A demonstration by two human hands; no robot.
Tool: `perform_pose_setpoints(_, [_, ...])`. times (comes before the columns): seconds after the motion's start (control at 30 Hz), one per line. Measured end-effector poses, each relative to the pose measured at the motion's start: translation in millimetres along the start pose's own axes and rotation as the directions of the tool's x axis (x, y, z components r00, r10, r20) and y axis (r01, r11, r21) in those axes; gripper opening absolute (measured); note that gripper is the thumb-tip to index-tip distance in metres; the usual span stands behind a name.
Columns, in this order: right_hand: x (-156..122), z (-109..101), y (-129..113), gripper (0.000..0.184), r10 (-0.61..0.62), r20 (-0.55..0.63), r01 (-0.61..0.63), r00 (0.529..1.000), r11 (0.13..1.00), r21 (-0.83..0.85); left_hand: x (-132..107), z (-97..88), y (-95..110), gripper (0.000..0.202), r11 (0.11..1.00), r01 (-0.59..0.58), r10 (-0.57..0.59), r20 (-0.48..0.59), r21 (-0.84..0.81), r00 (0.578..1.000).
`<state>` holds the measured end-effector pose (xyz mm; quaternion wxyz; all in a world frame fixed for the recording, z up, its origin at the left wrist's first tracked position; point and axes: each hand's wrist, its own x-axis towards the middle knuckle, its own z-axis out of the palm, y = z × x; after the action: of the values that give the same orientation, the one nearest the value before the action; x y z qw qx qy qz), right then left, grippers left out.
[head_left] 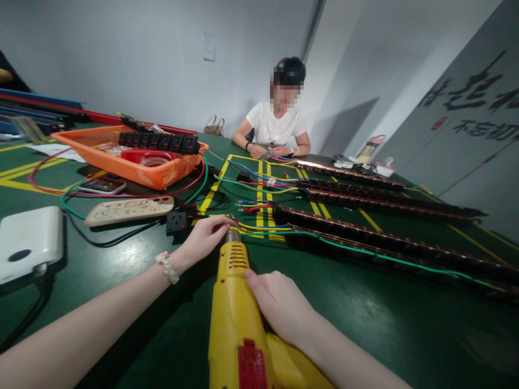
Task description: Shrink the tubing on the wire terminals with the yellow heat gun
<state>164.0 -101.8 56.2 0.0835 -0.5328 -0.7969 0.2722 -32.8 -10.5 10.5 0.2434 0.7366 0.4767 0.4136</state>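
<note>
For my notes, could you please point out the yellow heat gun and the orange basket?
Yellow heat gun (234, 308): head view, middle of its body.
Orange basket (164, 175): head view, outer wall near the front corner.

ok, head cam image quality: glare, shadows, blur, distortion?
Head view: pale glare on the table right of the right hand; dark shadow under the left forearm; another on the wall by the co-worker; lettering at far right looks slanted; fine detail soft, red label unreadable.

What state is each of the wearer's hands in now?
Left hand: closed, apparently pinching the wires.
Right hand: closed, holding the yellow heat gun.
</note>
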Motion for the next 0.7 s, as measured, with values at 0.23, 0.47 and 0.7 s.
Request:
perform_pose_setpoints(0.23, [-2,-3,2,0.070,-0.067,0.017,0.066,0.998,0.998,0.022,0,-1.5,-1,0.028,0.993,0.041,-0.036,0.051,-0.110,0.998])
perform_pose_setpoints(0.47, [-7,-5,4,0.066,-0.076,0.022,0.076,0.997,0.997,0.031,0,-3.7,-1,0.032,0.968,0.139,-0.106,0.161,-0.208,0.981])
perform_pose_setpoints(0.7, [-14,-10,10,0.060,-0.050,0.034,0.049,0.998,0.998,0.050,1,-7.2,-6,0.034,0.953,0.176,-0.122,0.221,-0.245,0.968])
